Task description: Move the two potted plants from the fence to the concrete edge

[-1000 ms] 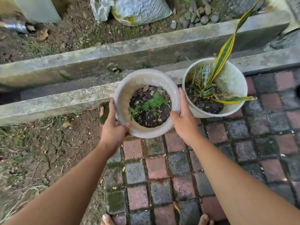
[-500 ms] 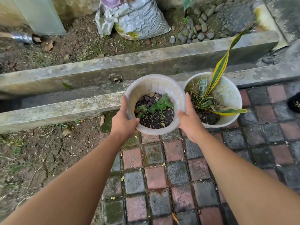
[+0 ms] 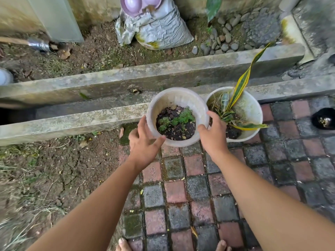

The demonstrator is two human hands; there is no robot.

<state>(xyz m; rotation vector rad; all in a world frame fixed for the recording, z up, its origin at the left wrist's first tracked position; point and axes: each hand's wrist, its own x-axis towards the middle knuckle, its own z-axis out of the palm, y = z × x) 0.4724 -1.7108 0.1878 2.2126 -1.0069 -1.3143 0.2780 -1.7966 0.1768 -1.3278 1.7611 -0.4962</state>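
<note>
A: Which step is this, in your opinion?

B: I judge it is the setting down of the second pot. The fern pot [image 3: 177, 116] stands against the concrete edge [image 3: 78, 122], on the brick paving [image 3: 181, 196], just beside the striped-leaf pot [image 3: 235, 113], whose rim almost touches it. Both plants are at the edge, so the task looks nearly complete.

A: And the hands?

B: The left hand [image 3: 143, 140] is at the left side of the pot with the fingers spread loose; its grip is not closed, and the thumb points toward the near rim. The right hand [image 3: 212, 131] is curved around the right side, in the narrow gap between the two pots (I cannot tell if the fingertips press the wall or only lie near it).

A: What does the next move need?

B: Only to draw both hands back without pulling the pot, and to take care of the long striped leaf near the right wrist. Both arms are stretched forward and down, nearly parallel.
</note>
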